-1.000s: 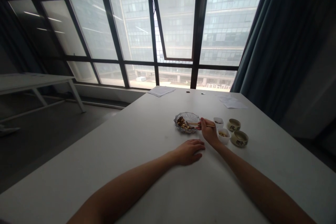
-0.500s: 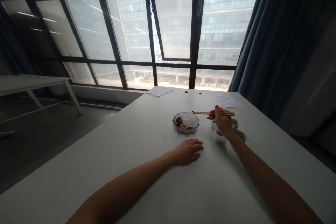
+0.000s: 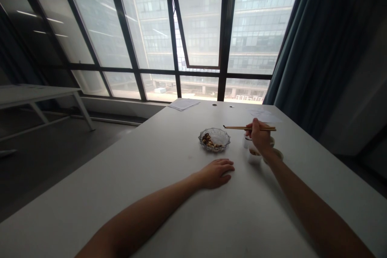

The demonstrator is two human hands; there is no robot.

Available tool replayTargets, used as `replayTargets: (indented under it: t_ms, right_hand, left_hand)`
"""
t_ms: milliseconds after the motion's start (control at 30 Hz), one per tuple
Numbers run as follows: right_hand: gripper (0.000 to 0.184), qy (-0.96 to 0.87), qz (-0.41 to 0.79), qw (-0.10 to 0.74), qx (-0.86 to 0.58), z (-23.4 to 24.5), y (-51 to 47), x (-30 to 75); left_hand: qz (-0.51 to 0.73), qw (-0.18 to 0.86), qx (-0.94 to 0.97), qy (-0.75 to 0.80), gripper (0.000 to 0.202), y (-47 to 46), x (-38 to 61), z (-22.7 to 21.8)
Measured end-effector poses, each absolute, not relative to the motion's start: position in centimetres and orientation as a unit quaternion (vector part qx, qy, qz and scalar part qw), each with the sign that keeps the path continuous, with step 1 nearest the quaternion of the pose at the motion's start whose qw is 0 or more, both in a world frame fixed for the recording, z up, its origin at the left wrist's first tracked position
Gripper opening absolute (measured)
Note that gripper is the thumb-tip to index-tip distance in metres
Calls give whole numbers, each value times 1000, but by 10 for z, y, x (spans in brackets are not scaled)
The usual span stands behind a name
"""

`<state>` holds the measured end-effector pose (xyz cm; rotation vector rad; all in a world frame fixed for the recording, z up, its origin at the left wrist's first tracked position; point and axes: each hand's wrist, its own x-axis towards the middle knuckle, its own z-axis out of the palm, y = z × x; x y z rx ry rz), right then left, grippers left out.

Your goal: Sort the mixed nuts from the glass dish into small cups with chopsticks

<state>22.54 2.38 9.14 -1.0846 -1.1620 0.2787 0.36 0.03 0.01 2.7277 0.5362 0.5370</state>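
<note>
Now | right hand [image 3: 259, 136] pinching chopsticks [image 3: 242, 127] above white cups [image 3: 254, 156] | left hand [image 3: 216, 174] open, flat, near rim of glass dish [image 3: 223, 138]

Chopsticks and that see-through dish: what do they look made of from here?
The chopsticks in the right hand look like wood or bamboo: an even tan colour with a dull finish, though any grain is too small to see. The dish looks like clear pressed glass: its contents show through and its patterned rim glints, though clear plastic cannot be ruled out.
</note>
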Motion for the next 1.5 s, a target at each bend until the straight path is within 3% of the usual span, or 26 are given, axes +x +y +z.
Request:
replayTargets:
  t_ms: [200,667,1500]
  right_hand:
    - [54,-616,164,597,-487,62,32,203]
    - [51,-658,72,548,-511,61,36,218]
    - [49,-723,47,487,-488,59,27,210]
  left_hand:
    - [195,153,951,187,37,-1,4,1]
    - [195,149,951,187,36,0,6,-1]
    - [196,149,951,187,36,-2,5,0]
